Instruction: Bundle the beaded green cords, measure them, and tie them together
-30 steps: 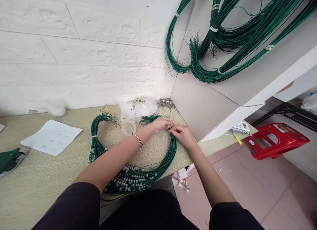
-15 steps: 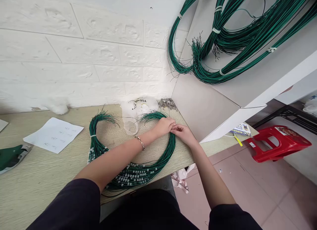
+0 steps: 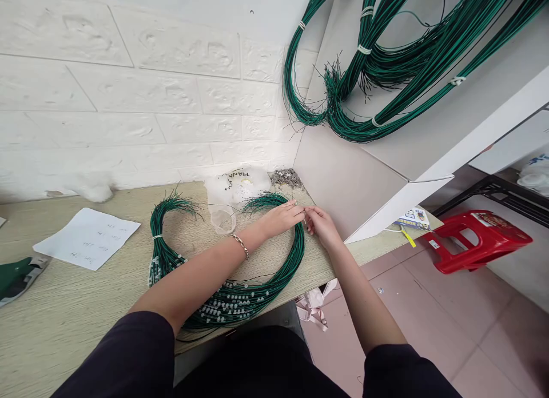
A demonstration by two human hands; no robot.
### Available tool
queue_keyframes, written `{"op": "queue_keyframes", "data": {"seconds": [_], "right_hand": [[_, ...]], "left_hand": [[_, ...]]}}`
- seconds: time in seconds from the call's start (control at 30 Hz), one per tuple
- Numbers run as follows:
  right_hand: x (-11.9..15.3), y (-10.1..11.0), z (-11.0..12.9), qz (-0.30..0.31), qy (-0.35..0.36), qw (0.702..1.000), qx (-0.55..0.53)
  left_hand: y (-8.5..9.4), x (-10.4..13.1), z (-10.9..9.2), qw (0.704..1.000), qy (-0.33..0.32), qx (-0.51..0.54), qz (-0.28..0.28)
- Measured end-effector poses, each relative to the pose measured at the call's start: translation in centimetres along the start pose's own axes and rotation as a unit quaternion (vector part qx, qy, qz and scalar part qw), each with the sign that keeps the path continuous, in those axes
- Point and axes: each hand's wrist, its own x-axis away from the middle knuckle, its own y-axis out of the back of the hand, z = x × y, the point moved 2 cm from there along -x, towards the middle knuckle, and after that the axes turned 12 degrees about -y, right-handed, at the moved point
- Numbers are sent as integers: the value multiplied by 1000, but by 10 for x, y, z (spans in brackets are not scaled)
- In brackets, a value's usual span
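Note:
A bundle of green and black wires (image 3: 288,266) lies curved on the wooden table, with small white connectors (image 3: 234,302) along its lower part. Near the bundle's right end, my left hand (image 3: 283,218) is closed over the wires, with a chain bracelet on its wrist. Just to the right, my right hand (image 3: 321,223) pinches its fingertips close to the left fingers. A thin pale bit shows between the hands, too small to name. At the left end, a white tie (image 3: 157,237) goes around the wires. My left forearm hides part of the bundle.
More tied wire bundles (image 3: 355,100) hang on a white panel at upper right. Behind the hands lies a clear plastic bag (image 3: 235,186). A written paper (image 3: 88,238) and a green-handled tool (image 3: 17,275) are at left. A red stool (image 3: 476,238) stands at right.
My right hand has drawn slightly away from my left, and its fingers have curled into a pinch. My left fingers have straightened somewhat. The view has shifted slightly.

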Motion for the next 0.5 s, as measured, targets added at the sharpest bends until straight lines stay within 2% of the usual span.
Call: {"op": "queue_keyframes", "data": {"seconds": [0.2, 0.5], "right_hand": [[2, 0, 3, 29, -9, 1000, -6], [-6, 0, 7, 67, -11, 996, 53]], "left_hand": [[-5, 2, 0, 999, 18, 18, 21], [-8, 3, 1, 997, 18, 72, 0]]}}
